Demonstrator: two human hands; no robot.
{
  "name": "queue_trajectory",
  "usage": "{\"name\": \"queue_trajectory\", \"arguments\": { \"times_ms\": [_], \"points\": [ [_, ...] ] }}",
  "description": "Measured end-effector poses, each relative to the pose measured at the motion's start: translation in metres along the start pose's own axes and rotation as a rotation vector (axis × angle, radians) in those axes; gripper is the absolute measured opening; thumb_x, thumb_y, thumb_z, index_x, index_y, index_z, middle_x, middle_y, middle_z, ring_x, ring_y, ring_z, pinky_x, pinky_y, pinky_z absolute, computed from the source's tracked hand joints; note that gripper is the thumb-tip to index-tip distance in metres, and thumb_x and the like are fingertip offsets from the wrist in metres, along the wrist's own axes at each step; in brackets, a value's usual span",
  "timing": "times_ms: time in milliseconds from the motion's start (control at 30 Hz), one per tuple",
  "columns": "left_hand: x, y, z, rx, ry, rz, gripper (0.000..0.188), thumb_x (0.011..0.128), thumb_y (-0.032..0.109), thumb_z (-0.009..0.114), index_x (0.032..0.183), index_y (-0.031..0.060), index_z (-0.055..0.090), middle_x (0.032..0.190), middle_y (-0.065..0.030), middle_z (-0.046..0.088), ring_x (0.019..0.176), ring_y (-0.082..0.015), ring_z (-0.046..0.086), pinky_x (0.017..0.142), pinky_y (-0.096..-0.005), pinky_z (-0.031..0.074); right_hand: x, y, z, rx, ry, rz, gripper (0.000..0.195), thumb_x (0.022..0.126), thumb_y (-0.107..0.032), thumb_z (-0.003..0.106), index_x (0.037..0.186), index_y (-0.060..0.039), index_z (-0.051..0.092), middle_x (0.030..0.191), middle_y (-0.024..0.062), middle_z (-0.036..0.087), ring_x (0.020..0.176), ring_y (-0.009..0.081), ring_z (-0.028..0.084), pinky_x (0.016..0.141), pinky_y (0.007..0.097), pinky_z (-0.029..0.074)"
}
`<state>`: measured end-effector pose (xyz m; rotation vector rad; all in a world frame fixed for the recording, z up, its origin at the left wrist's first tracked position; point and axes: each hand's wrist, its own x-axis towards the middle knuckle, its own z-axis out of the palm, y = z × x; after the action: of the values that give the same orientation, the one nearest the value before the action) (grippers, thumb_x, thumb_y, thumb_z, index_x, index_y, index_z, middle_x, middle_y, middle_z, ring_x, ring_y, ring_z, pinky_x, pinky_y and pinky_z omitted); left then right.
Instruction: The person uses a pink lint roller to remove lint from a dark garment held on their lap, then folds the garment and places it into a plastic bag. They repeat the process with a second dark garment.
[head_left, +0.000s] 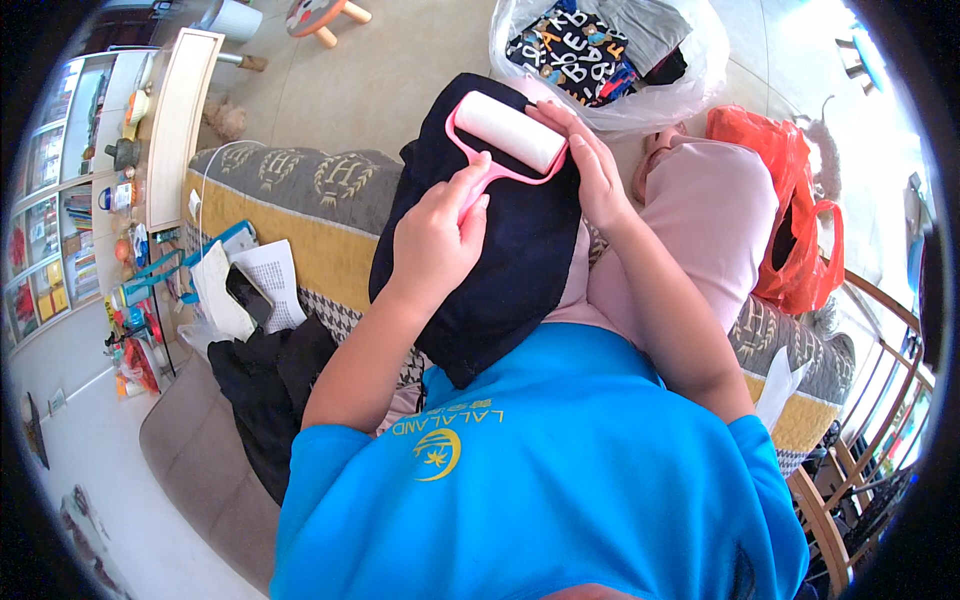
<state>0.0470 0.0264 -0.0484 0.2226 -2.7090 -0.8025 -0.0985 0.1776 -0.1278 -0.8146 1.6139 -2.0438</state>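
Note:
My left hand (444, 238) grips the pink handle of a lint roller (514, 133) with a white sheet roll. The roller is over a black garment (495, 262) spread across my lap. At the roller's right end is my right hand (589, 169), its fingers stretched forward beside the pink frame. Whether those fingers pinch the sheet's edge or only touch it cannot be made out. Under the garment, my pink trousers (705, 202) show on the right.
Ahead on the floor stands a clear plastic bag (705, 82) of folded clothes. A red plastic bag (806, 247) sits to the right. On the sofa (330, 225) at left are papers (274, 277), a phone (249, 295) and another black garment (262, 390). A small stool (319, 19) stands farther off.

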Motion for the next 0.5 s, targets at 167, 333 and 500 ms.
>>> {"name": "queue_trajectory", "arguments": {
  "times_ms": [167,333,500],
  "points": [
    [-0.042,0.002,-0.022,-0.062,-0.064,-0.121,0.041,0.087,0.007,0.064,0.128,0.0129,0.059,0.096,-0.0157,0.068,0.084,-0.0327,0.067,0.072,-0.0380,0.054,-0.005,0.007,-0.013,-0.029,-0.009,-0.024,0.049,0.102,-0.024,0.028,0.140,0.0039,0.042,0.138,0.0132,0.055,0.140,0.0253,0.034,0.118,0.0389,0.014],
    [-0.111,0.013,-0.073,-0.176,-0.252,-0.356,0.039,0.088,0.005,0.062,0.127,0.0073,0.058,0.112,-0.0177,0.068,0.097,-0.0275,0.069,0.083,-0.0328,0.052,-0.015,0.015,-0.013,-0.019,0.163,0.057,0.044,0.093,-0.008,0.052,0.137,-0.0029,0.049,0.135,0.0102,0.057,0.131,0.0222,0.046,0.110,0.0358,0.032],
    [-0.125,0.004,-0.154,-0.322,-0.538,-0.725,0.036,0.089,0.008,0.065,0.124,0.0031,0.061,0.111,-0.0059,0.068,0.100,-0.0113,0.061,0.088,-0.0286,0.048,-0.019,0.026,-0.012,-0.172,0.259,0.200,0.045,0.084,-0.009,0.071,0.127,-0.0061,0.057,0.115,0.0067,0.062,0.105,0.0118,0.056,0.088,0.0290,0.047]
  ]
}}
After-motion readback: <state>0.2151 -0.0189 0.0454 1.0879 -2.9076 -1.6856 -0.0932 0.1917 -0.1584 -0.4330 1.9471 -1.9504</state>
